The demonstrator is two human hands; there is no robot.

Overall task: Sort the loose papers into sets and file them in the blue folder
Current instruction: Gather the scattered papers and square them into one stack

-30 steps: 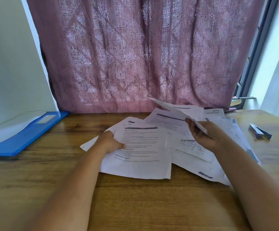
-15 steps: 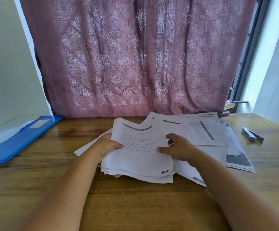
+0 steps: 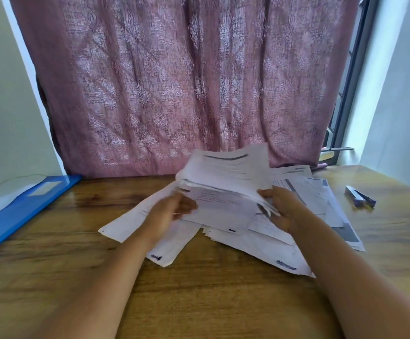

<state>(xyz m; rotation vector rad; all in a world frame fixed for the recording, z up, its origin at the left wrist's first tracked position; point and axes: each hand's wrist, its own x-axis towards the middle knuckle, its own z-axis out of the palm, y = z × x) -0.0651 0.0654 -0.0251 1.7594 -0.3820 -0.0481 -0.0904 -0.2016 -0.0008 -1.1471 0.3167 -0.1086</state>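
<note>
A bundle of printed white papers [image 3: 226, 172] is lifted off the wooden table, tilted up toward the curtain. My right hand [image 3: 282, 206] grips the bundle's right edge, thumb on top. My left hand [image 3: 172, 211], blurred by motion, is at the bundle's lower left edge; its grip is unclear. More loose sheets [image 3: 255, 245] lie spread flat on the table under and around both hands. The blue folder [image 3: 15, 211] lies open at the far left of the table, a white sheet inside it.
A small stapler [image 3: 359, 199] lies on the table at the right. A pink patterned curtain [image 3: 186, 81] hangs right behind the table. A window frame [image 3: 353, 77] stands at the back right. Bare wooden tabletop [image 3: 199, 302] stretches toward me.
The sheet my right hand held up was laid down. Both hands gathered a stack from the pile, and the stack has now risen off the table and tilted upward.
</note>
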